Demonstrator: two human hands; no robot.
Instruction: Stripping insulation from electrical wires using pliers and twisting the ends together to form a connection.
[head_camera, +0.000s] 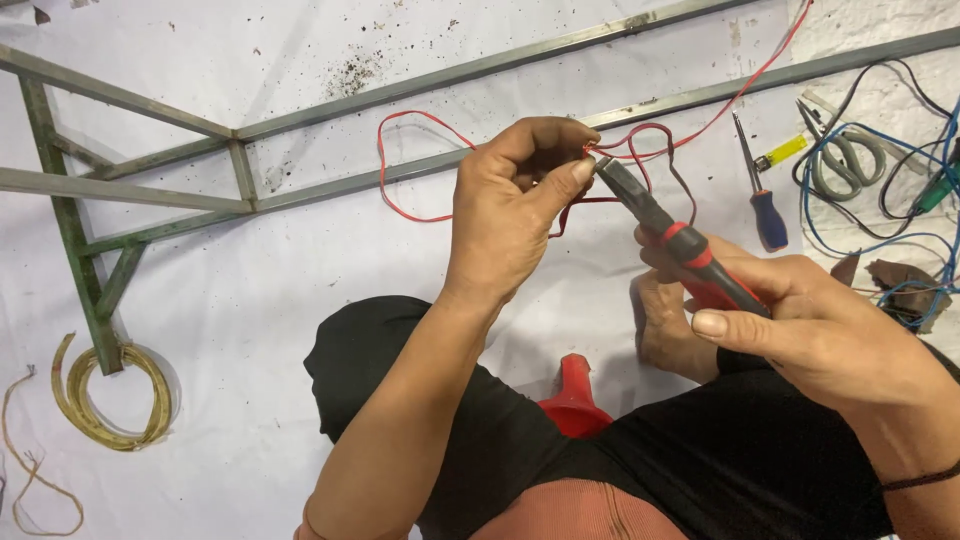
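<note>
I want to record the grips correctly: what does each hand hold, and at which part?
The left hand pinches the red wire near its end, at the plier tips. The right hand holds the pliers by the red handles.

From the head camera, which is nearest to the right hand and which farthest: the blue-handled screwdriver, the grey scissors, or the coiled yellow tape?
Measured from the right hand:
1. Screwdriver, just above it, on the sheet.
2. Scissors, a little farther up and to the right, among the wires.
3. Tape, far across at the lower left, by the metal frame.
</note>
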